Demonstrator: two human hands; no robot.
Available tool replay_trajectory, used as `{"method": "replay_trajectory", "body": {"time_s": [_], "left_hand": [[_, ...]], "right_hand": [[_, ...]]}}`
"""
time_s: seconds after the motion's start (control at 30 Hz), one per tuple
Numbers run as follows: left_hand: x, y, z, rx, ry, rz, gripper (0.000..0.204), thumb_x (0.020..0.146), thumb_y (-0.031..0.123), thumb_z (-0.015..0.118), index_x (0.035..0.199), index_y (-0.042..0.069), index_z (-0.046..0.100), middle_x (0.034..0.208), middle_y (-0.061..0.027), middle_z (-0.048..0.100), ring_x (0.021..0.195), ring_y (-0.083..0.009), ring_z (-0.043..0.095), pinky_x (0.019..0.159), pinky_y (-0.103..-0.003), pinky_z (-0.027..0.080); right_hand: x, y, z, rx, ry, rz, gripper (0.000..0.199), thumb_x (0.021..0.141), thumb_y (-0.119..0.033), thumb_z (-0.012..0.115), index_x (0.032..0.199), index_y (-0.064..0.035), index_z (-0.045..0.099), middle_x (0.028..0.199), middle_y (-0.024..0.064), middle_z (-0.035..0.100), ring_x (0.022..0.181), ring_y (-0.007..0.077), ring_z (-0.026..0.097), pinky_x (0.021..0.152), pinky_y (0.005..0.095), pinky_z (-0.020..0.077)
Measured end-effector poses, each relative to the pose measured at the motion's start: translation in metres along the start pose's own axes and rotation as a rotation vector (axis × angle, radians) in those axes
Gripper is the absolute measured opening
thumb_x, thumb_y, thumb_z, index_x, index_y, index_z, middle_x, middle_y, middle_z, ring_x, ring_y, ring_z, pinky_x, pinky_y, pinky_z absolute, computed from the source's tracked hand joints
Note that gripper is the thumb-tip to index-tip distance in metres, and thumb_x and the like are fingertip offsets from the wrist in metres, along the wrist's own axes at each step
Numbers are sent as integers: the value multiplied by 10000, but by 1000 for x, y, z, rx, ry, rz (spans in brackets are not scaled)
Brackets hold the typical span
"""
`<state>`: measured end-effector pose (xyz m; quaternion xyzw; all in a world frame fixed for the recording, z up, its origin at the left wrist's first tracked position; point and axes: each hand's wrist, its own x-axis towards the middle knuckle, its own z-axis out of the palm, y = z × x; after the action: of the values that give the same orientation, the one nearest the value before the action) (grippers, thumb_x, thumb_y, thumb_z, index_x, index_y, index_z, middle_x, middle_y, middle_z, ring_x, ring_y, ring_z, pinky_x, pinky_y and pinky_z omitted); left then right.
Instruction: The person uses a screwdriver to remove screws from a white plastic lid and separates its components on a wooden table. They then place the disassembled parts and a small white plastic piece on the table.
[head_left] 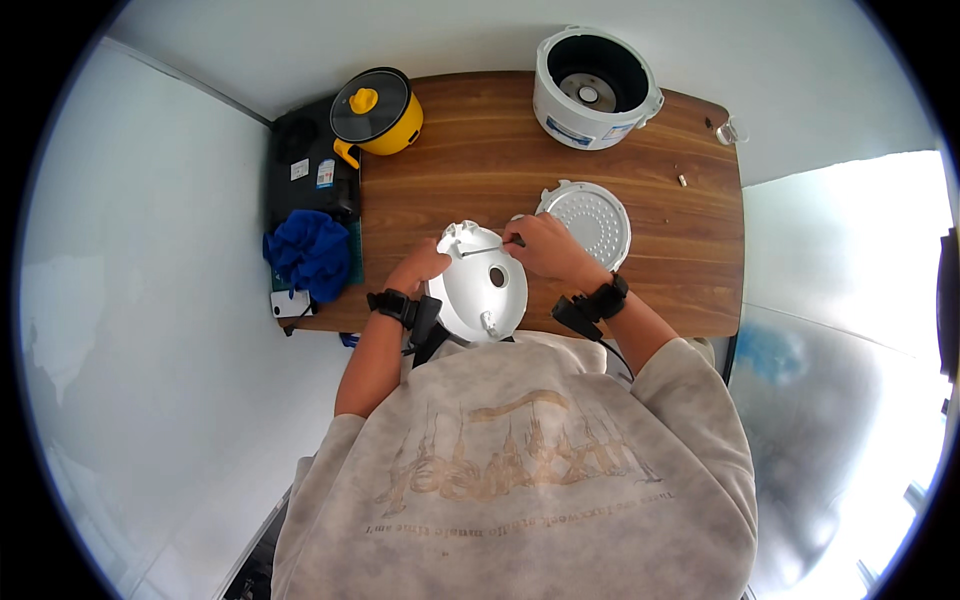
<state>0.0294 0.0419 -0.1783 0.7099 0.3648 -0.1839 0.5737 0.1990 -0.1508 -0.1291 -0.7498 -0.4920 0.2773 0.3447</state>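
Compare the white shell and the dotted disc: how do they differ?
The white shell is gripped at its rim by the left hand, while the dotted disc lies on the table. The white shell has one large dark opening; the dotted disc carries many small dots. Both are pale and roundish.

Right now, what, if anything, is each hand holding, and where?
Left hand: the white cover, by its upper-left rim. Right hand: a thin tool, by its dark handle.
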Motion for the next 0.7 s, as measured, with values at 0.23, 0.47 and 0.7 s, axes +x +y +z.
{"method": "replay_trajectory", "body": {"time_s": [0.23, 0.47, 0.7], "left_hand": [[19, -26, -7, 42, -48, -69, 405, 761, 47, 524, 1141, -39, 636, 992, -113, 682, 888, -217, 643, 792, -331, 499], [2, -2, -3, -18, -67, -30, 421, 763, 51, 530, 1164, -33, 627, 1015, -109, 680, 912, -209, 636, 816, -325, 493], [9, -11, -6, 41, -49, -62, 395, 768, 46, 516, 1134, -40, 636, 993, -120, 685, 899, -218, 641, 809, -334, 493]], "right_hand": [[9, 1, -12, -138, -73, -68, 105, 772, -65, 687, 872, -73, 717, 797, 132, 695, 776, 328, 666, 708, 414, 529], [15, 9, -11, -281, -62, -267, 160, 719, -32, 685, 868, -85, 706, 816, 82, 691, 827, 305, 647, 729, 405, 514], [-2, -9, -9, -596, -31, -510, 199, 697, -79, 711, 893, -102, 690, 984, 22, 657, 949, 263, 573, 826, 415, 484]]}}
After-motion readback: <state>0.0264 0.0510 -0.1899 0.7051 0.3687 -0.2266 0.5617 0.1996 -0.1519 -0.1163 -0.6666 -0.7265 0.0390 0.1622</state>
